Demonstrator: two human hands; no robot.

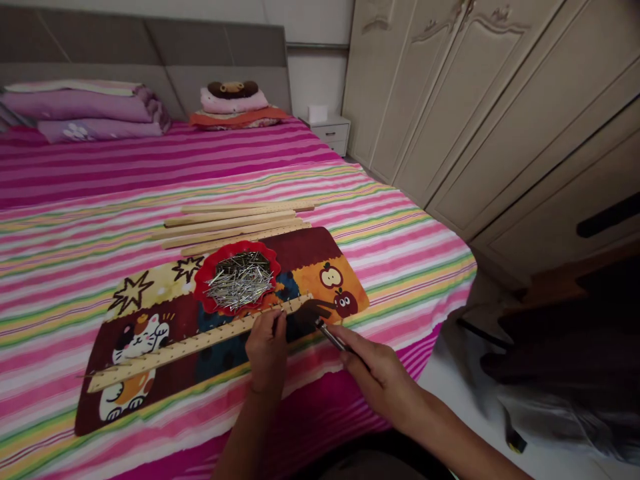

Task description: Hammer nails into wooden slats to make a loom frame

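Observation:
My left hand (269,347) is closed in a pinch at the near edge of a long wooden strip (200,342). What the fingertips hold is too small to make out. Thin nails stand up along the strip, which lies slantwise across a patterned mat (175,373). To the right of it, my right hand (377,370) is wrapped round a slim hand tool (334,335) with a shiny metal shaft. The tool's tip points at the strip's right end, and its exact kind is unclear. Just behind the strip, a red scalloped bowl (200,283) holds a heap of loose nails (243,283).
Several more wooden strips (235,223) lie behind the bowl on the striped bedspread (400,247). Folded bedding (90,113) and a stack with a brown item (233,100) rest by the headboard. A wardrobe (450,93) and small bedside cabinet (330,132) stand beyond the bed.

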